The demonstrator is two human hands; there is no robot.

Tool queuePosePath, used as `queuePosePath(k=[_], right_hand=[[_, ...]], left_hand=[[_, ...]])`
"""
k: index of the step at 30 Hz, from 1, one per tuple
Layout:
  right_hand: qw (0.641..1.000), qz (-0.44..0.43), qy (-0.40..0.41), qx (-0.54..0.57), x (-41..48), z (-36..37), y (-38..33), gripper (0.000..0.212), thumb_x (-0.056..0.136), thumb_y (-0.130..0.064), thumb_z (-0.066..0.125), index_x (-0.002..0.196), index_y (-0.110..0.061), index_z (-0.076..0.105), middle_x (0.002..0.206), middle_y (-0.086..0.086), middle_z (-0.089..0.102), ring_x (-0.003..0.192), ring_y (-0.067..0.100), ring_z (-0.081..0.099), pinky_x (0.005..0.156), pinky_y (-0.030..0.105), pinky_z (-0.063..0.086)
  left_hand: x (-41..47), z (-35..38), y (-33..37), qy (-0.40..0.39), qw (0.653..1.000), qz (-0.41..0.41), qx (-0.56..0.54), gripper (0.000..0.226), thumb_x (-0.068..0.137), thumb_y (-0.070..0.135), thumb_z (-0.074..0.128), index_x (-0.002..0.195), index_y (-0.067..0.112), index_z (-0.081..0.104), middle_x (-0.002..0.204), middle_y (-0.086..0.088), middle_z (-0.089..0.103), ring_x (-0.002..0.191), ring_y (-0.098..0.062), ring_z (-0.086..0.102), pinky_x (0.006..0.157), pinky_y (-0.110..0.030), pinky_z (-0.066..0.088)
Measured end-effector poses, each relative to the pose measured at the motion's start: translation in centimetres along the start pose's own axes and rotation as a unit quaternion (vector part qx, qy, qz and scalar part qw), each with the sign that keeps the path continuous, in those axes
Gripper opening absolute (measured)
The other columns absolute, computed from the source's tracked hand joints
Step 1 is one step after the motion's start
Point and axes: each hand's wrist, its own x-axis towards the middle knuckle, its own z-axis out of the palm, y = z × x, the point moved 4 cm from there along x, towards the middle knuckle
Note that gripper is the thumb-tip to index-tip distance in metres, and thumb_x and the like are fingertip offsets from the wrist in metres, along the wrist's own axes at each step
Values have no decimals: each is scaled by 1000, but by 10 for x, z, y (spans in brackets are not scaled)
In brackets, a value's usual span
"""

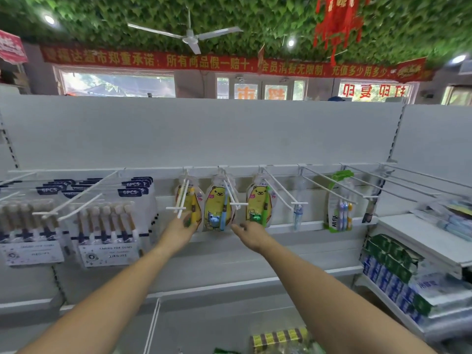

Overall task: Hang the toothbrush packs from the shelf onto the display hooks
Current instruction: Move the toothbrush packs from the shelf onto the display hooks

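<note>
Hanging looks under way. Left of the middle pack (pixel 219 206), the left hand (pixel 181 227) touches the left pack (pixel 195 200) at its bottom edge; whether it pinches is unclear. The right hand (pixel 249 233), just below-right of the middle pack, is relaxed and empty. The next move probably calls for fetching another pack and lining its hole up with a hook (pixel 299 203).

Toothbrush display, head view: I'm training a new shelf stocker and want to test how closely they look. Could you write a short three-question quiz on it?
1. Multiple choice: how many yellow bear packs hang on the display hooks? A two, B three, C five.
2. True or false: the green-topped pack hangs to the right of all the bear packs.
3. Short answer: which bear pack does the left hand reach toward?
Key: 1 B. 2 true. 3 the leftmost bear pack.
</note>
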Motion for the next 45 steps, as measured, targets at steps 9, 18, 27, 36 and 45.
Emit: queuePosePath(k=[9, 18, 27, 36, 45], right_hand=[[962, -30, 18, -269, -66, -72, 23, 76, 90, -74, 45, 141, -19, 52, 139, 8, 59, 122, 29, 56, 101, 46, 49], [957, 71, 48, -277, -176, -155, 116, 76, 96, -67, 46, 153, -17, 41, 156, 8, 44, 138, 30, 46, 113, 44, 40], [938, 192, 92, -272, -289, -254, 252, 80, 94, -72, 43, 149, -14, 46, 148, 11, 53, 131, 32, 52, 105, 42, 45], [939, 232, 122, -224, -389, -369, 393, 82, 94, -71, 44, 154, -16, 39, 158, 6, 42, 140, 26, 45, 113, 43, 40], [920, 285, 146, -227, -439, -456, 488, 82, 93, -72, 45, 151, -14, 43, 154, 8, 47, 137, 28, 48, 110, 45, 43]], left_hand=[[-13, 46, 60, -107, 947, 116, 280, 47, 103, 53, 43, 121, 14, 62, 117, -9, 66, 102, -25, 62, 81, -33, 51], [-47, 156, 131, -197, 919, 220, 263, 72, 97, 64, 50, 151, 17, 45, 154, -7, 48, 138, -25, 49, 110, -35, 41], [-105, 303, 264, -236, 875, 324, 273, 75, 100, 63, 42, 158, 16, 33, 161, -9, 38, 145, -28, 41, 115, -38, 37], [-160, 453, 405, -263, 847, 373, 271, 80, 97, 68, 41, 154, 14, 40, 158, -7, 44, 140, -25, 46, 111, -41, 42], [-175, 554, 501, -310, 822, 387, 279, 109, 82, 91, 31, 158, 14, 33, 163, -6, 36, 146, -25, 40, 116, -44, 37]])
